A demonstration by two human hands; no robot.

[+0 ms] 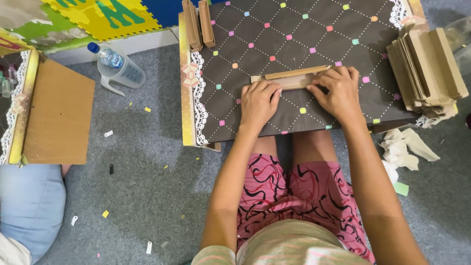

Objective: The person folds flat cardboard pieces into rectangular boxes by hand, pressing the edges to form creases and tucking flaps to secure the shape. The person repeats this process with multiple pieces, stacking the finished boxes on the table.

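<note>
On the dark quilted desk, seen from the head camera looking straight down, both hands press on a flat piece of brown cardboard that lies near the middle of its top. That cardboard piece is long and narrow, with one flap lifted along its far edge. The left hand lies palm down at the near left end of the cardboard, fingers curled together with their tips on it. The right hand lies at the right end, fingers close together and bent, tips pushing on the cardboard's edge; neither hand lifts the piece off the desk.

Right of the cardboard, at the desk's right edge, a stack of folded brown cardboard pieces stands on end, fanned slightly. Far left of the cardboard, at the desk's back left corner, two more folded brown pieces lie side by side. White lace trim runs down the desk's left edge.

Left of the desk, on the grey carpet, a clear measuring jug holds a plastic bottle with a blue cap. Farther left a second low desk with a plain brown top shows. Right of the desk and nearer the person, crumpled white paper lies on the carpet. Small paper scraps dot the carpet. Below the desk the person's knees in pink patterned shorts show.
</note>
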